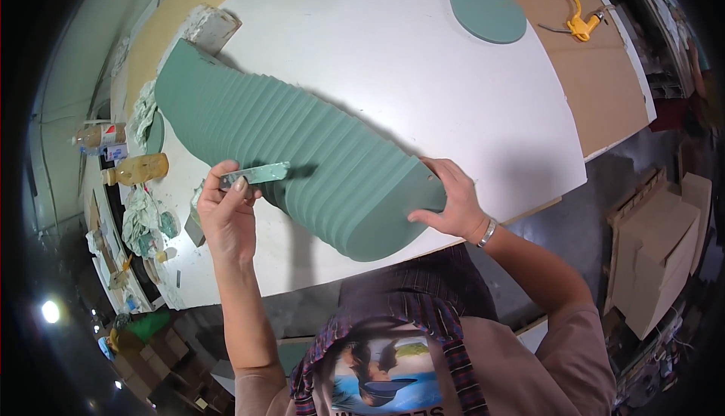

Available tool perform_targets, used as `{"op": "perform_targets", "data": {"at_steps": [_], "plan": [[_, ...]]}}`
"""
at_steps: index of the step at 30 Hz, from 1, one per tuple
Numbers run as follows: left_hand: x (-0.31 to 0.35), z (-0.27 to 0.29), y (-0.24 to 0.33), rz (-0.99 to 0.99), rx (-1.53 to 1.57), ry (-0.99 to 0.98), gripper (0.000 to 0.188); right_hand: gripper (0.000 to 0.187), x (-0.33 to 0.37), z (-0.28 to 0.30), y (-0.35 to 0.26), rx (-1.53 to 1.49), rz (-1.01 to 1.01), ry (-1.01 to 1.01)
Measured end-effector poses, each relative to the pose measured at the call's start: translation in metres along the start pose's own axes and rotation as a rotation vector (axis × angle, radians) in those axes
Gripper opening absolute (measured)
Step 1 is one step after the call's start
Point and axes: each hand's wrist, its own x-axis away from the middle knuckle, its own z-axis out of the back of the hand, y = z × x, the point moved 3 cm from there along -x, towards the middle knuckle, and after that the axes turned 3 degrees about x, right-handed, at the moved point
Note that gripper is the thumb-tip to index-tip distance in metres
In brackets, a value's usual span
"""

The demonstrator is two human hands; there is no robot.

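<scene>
A long row of overlapping green panels with rounded ends (264, 125) slants across the white table, fanned like fallen cards. My left hand (229, 219) pinches a narrow flat scraper (264, 173) smeared with pale green paste, held above the row's near edge. At the row's right end lies the topmost green panel (385, 216), whose whole face shows. My right hand (458, 204) grips that panel's straight right edge, thumb on top and fingers over the far corner. A small hole shows near this edge.
A white block (211, 29) stands at the row's far left end. Bottles (142, 168) and crumpled rags (141, 216) lie left. One loose green panel (487, 9) lies at the back, near a yellow air gun (581, 27) with a red hose. Cardboard boxes (657, 242) stand right.
</scene>
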Motion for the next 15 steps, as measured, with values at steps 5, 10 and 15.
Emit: {"op": "perform_targets", "data": {"at_steps": [5,10,15], "plan": [[-0.005,0.000,0.001,-0.002,0.000,-0.053,0.023,0.080,0.000,0.002,0.000,0.026,0.005,0.002],[-0.019,0.001,0.009,-0.095,-0.081,-0.015,0.013,0.079,0.000,0.001,-0.001,0.033,0.007,-0.003],[-0.032,-0.008,0.016,-0.175,-0.253,0.061,0.011,0.079,0.000,0.000,-0.002,0.033,0.013,-0.011]]}}
